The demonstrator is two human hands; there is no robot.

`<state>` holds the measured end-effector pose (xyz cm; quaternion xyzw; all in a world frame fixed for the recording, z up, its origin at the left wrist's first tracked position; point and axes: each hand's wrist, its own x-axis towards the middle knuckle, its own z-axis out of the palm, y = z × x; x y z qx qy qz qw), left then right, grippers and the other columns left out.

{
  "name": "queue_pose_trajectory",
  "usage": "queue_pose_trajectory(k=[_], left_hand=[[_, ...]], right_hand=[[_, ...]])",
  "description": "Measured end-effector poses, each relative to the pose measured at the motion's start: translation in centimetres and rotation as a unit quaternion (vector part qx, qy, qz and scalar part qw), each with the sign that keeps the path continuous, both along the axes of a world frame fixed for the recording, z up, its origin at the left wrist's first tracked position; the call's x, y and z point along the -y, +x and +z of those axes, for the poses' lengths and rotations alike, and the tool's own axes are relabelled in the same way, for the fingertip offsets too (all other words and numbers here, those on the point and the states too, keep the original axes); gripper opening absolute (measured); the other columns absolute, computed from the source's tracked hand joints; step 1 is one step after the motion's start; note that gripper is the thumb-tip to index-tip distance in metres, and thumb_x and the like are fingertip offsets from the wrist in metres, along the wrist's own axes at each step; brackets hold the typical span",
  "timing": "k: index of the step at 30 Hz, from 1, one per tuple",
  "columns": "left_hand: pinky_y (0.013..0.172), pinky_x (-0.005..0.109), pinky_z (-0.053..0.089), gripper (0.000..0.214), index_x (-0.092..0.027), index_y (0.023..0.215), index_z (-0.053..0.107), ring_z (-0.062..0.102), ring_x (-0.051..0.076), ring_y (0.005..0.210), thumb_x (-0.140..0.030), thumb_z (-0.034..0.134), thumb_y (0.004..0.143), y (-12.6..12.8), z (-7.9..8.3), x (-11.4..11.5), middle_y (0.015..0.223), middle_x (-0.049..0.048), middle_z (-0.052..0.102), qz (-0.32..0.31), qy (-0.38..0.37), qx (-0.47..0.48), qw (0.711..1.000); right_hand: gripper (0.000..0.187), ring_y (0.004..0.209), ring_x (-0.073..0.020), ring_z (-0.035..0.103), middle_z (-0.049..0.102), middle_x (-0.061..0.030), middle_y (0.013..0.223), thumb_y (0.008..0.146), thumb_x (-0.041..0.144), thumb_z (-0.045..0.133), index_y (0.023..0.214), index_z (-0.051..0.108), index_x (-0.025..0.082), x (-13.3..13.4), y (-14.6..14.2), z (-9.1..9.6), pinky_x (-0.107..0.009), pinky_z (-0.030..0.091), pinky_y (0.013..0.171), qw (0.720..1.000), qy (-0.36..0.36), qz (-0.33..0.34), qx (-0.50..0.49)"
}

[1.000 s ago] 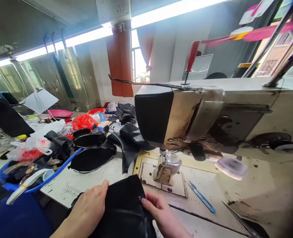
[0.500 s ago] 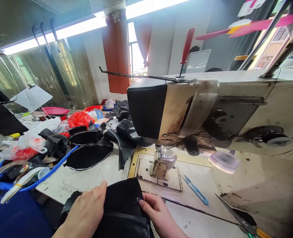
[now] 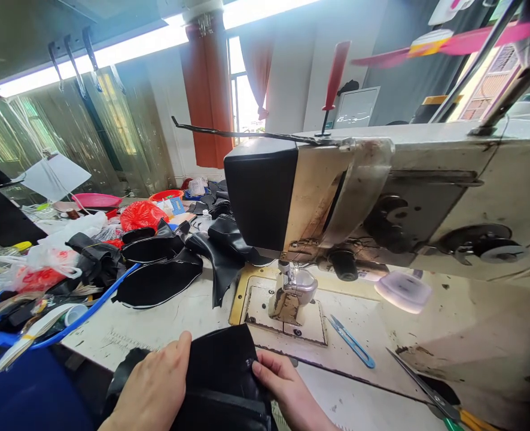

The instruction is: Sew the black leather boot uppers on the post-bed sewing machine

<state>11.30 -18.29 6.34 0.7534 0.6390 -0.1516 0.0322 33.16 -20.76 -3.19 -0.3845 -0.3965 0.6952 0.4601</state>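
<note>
A black leather-like piece is held low in front of me, with a seam or zip line running across its lower part. My left hand grips it on the left side, thumb on top and the other fingers partly hidden. At its right edge, my right hand pinches it between thumb and fingers, beside a small shiny detail too small to name. Just beyond stands the sewing machine, its presser-foot area above the bed plate. Both hands are nearer to me than the needle area.
Blue thread snips and scissors with orange handles lie right of the hands. More black leather pieces lie on the table at the left. A blue-rimmed basket holds mixed scraps, near a red plastic bag.
My view has shifted slightly, so the machine appears a little further left. Both hands keep their hold on the black piece, with little visible movement.
</note>
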Motion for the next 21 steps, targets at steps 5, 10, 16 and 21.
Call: queue_pose_trajectory(k=[5, 10, 16, 21], left_hand=[[0.088, 0.044, 0.055, 0.065, -0.015, 0.133, 0.057, 0.071, 0.03, 0.106, 0.009, 0.021, 0.085, -0.4, -0.1, 1.2, 0.116, 0.0168, 0.072, -0.031, -0.014, -0.004, 0.999], [0.094, 0.042, 0.052, 0.054, -0.019, 0.126, 0.062, 0.068, 0.03, 0.111, 0.004, 0.04, 0.083, -0.1, -0.2, 1.6, 0.115, 0.0146, 0.073, -0.047, -0.072, 0.066, 0.994], [0.085, 0.049, 0.055, 0.04, -0.014, 0.117, 0.064, 0.072, 0.035, 0.099, -0.009, 0.03, 0.096, 2.3, -4.1, -0.7, 0.102, 0.0165, 0.075, -0.037, -0.095, 0.081, 0.991], [0.086, 0.057, 0.054, 0.04, -0.014, 0.118, 0.061, 0.072, 0.039, 0.1, -0.027, 0.025, 0.105, 3.9, -8.4, -1.3, 0.103, 0.0156, 0.076, -0.053, -0.066, 0.071, 0.994]], right_hand=[[0.045, 0.073, -0.0127, 0.051, 0.061, 0.0007, 0.078, 0.079, 0.063, 0.072, 0.089, 0.071, 0.019, 0.3, -0.7, 0.4, -0.023, 0.04, 0.071, 0.999, 0.044, 0.013, 0.019], [0.052, 0.071, -0.016, 0.052, 0.057, -0.0004, 0.073, 0.081, 0.069, 0.064, 0.079, 0.06, 0.018, -0.1, -1.6, -1.1, -0.027, 0.041, 0.067, 0.991, 0.087, 0.009, 0.103], [0.042, 0.07, -0.0225, 0.06, 0.067, -0.0086, 0.075, 0.096, 0.054, 0.04, 0.078, 0.055, 0.019, -1.0, -0.5, -4.8, -0.03, 0.036, 0.062, 0.902, 0.159, -0.067, 0.396], [0.031, 0.063, -0.0286, 0.066, 0.071, -0.0156, 0.072, 0.096, 0.035, 0.037, 0.083, 0.059, 0.018, 0.0, -0.1, -6.9, -0.033, 0.022, 0.057, 0.82, 0.182, -0.083, 0.536]])
